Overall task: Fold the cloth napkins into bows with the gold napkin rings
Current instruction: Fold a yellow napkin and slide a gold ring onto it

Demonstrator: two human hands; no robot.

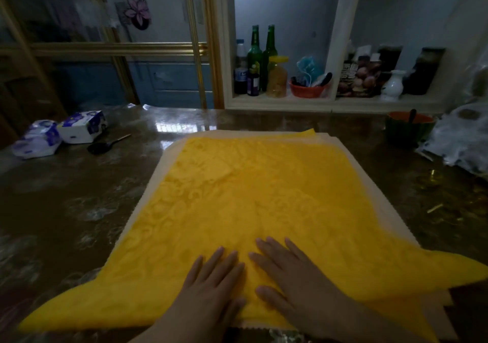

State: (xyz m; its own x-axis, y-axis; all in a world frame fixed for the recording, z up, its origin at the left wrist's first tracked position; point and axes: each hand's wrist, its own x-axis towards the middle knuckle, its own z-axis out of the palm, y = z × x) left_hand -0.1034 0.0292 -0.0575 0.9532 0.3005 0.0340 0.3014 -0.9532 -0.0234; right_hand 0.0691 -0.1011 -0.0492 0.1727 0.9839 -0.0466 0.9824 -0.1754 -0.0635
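Here, one yellow napkin lies spread over a beige cloth. Two hands press it flat, left hand and right hand, fingers straight.

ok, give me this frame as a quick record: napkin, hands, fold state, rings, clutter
napkin: yellow napkin, spread flat, near corners reaching past the cloth beneath
underlayer: beige cloth, edges showing at the sides
fold state: no fold made yet
left: left hand flat, palm down on the napkin's near middle
right: right hand flat, beside it
rings: gold glints on the table right of the cloth, too dim to confirm
clutter: tissue packs, black spoon, far left
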